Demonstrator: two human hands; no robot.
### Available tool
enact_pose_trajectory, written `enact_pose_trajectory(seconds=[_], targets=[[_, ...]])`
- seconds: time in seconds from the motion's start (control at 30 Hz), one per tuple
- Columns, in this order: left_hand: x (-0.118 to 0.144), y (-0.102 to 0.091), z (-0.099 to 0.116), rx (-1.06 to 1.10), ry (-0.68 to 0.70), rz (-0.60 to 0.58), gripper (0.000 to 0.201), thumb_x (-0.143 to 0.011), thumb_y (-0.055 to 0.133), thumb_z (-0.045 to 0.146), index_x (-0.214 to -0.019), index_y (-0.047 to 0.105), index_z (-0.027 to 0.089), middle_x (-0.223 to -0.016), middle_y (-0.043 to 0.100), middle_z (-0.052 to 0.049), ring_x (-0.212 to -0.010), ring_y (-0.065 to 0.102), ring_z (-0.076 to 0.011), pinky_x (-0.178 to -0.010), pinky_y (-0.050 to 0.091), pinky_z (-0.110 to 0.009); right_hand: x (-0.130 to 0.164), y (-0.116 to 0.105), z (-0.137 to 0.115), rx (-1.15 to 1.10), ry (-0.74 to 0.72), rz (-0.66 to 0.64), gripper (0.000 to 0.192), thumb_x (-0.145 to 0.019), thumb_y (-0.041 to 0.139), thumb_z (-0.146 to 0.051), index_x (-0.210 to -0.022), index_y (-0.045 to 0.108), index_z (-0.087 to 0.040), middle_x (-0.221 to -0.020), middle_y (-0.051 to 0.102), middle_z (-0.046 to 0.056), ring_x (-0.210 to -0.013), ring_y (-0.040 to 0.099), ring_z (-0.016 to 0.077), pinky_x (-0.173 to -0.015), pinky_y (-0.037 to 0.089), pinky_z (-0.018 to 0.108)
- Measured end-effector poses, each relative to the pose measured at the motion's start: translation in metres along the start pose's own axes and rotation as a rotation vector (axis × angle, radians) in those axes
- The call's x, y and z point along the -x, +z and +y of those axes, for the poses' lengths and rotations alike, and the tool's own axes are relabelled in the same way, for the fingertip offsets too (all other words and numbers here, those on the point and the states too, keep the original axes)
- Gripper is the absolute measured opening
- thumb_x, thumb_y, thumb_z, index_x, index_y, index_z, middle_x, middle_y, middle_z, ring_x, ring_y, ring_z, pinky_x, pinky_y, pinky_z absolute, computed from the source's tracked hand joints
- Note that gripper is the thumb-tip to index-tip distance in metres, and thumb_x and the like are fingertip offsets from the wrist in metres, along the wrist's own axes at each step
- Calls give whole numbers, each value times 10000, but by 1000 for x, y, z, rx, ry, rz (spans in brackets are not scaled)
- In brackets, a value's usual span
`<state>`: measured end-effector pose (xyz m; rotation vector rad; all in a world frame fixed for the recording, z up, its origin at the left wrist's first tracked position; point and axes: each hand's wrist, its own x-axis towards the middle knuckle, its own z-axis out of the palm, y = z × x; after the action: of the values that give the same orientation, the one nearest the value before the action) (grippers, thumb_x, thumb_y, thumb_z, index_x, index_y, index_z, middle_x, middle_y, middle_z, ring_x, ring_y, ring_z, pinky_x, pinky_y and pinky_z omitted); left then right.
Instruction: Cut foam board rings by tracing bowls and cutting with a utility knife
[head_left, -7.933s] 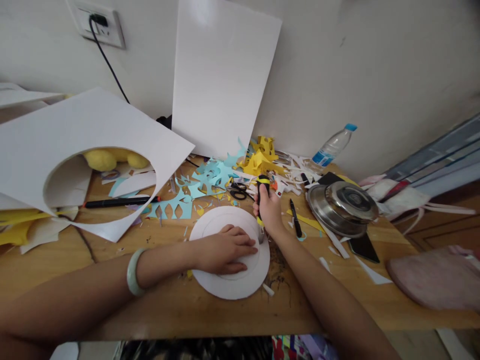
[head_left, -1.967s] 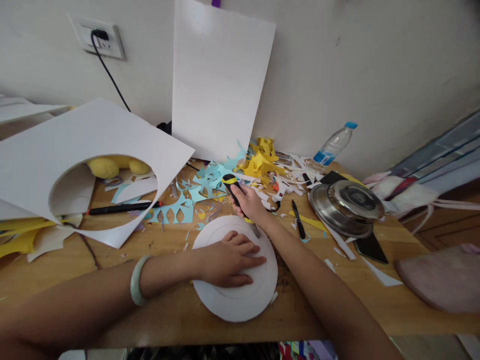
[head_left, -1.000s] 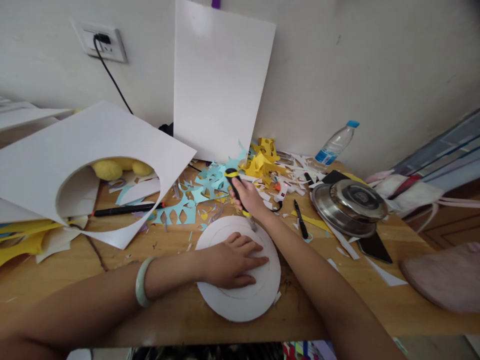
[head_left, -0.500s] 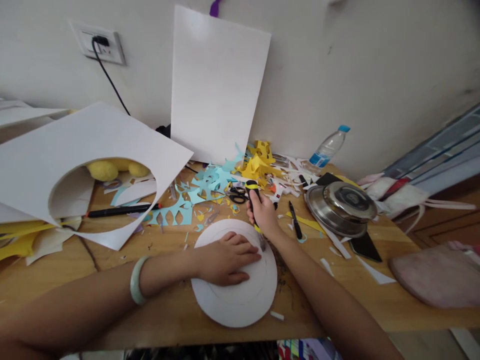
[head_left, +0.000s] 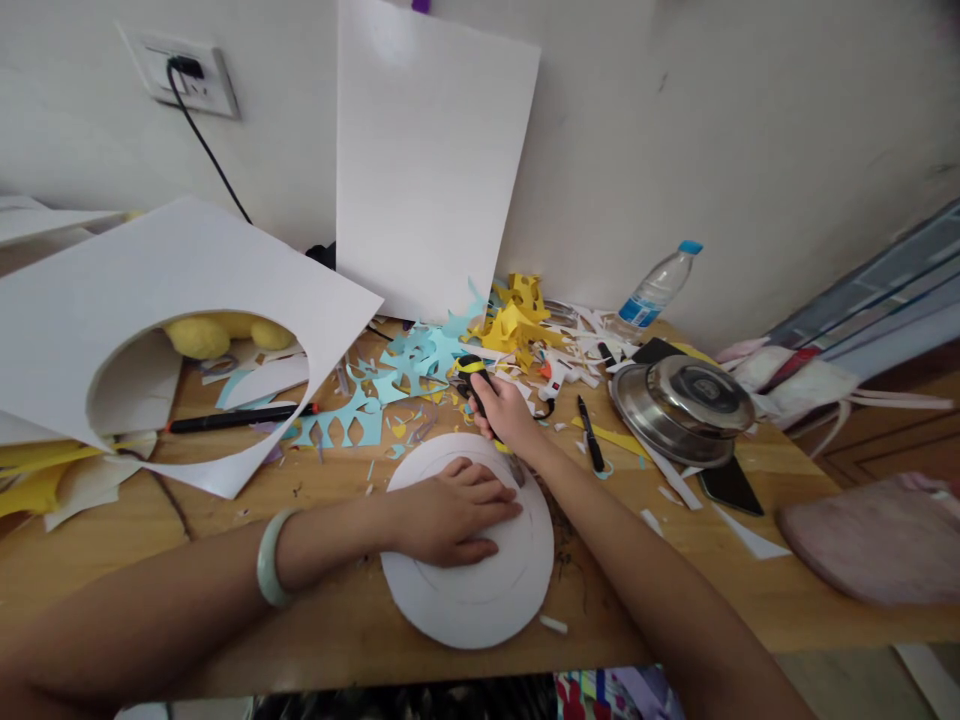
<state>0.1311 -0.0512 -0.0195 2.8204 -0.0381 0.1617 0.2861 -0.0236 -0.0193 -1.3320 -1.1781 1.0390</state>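
Note:
A round white foam board disc (head_left: pixel 469 610) lies on the wooden table, with a curved pencil line drawn inside its edge. My left hand (head_left: pixel 461 510) rests flat on the disc, fingers stretched out and pressing it down; a pale green bangle (head_left: pixel 274 558) is on that wrist. My right hand (head_left: pixel 512 415) is wrapped round a black and yellow utility knife (head_left: pixel 477 380). The knife's blade end points down toward me and meets the disc just beyond my left fingertips. How deep the blade sits cannot be made out.
A white board with a round hole (head_left: pixel 202 250) leans at left; another white board (head_left: pixel 435 160) stands against the wall. Blue paper scraps (head_left: pixel 416 360), yellow scraps (head_left: pixel 517 315), a glue gun (head_left: pixel 559 375), a black pen (head_left: pixel 590 435), a metal bowl (head_left: pixel 686 410) and a bottle (head_left: pixel 660 290) lie beyond.
The utility knife's handle has tilted further left in my right hand, its blade end staying near the same spot on the disc. My left hand keeps its place; the view has shifted slightly.

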Motion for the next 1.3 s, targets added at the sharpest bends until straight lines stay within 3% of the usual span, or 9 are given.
enact_pose_trajectory(seconds=[0.27, 0.73, 1.07, 1.3], targets=[[0, 0, -1, -5, 6, 2, 469, -866, 456, 373, -1276, 438, 147, -1270, 504, -93, -1131, 399, -272, -982, 225, -405, -9, 8, -5, 58, -2, -58, 346, -826, 449, -491, -660, 412, -190, -560, 456, -52, -298, 376, 35, -253, 287, 169], [-1, 1, -2, 8, 1, 0, 465, -864, 464, 370, -1274, 434, 154, -1276, 501, -94, -1143, 394, -272, -978, 224, -416, -13, 13, -4, 21, -7, -322, 334, -835, 438, -491, -702, 430, -184, -607, 479, -51, -324, 376, 24, -275, 291, 153], [-1, 0, -2, 13, 8, -3, 471, -866, 455, 370, -1283, 424, 153, -1281, 495, -97, -1145, 391, -272, -992, 215, -412, -15, 15, -5, 11, 57, -356, 318, -832, 452, -480, -709, 427, -188, -583, 478, -52, -337, 374, 30, -281, 291, 154], [-1, 0, -2, 6, 2, -5, 468, -862, 461, 368, -1275, 433, 148, -1278, 497, -94, -1137, 394, -272, -987, 223, -412, -19, 17, -5, 21, 26, -343, 337, -844, 427, -489, -690, 421, -189, -545, 458, -57, -322, 363, 33, -287, 294, 162]])
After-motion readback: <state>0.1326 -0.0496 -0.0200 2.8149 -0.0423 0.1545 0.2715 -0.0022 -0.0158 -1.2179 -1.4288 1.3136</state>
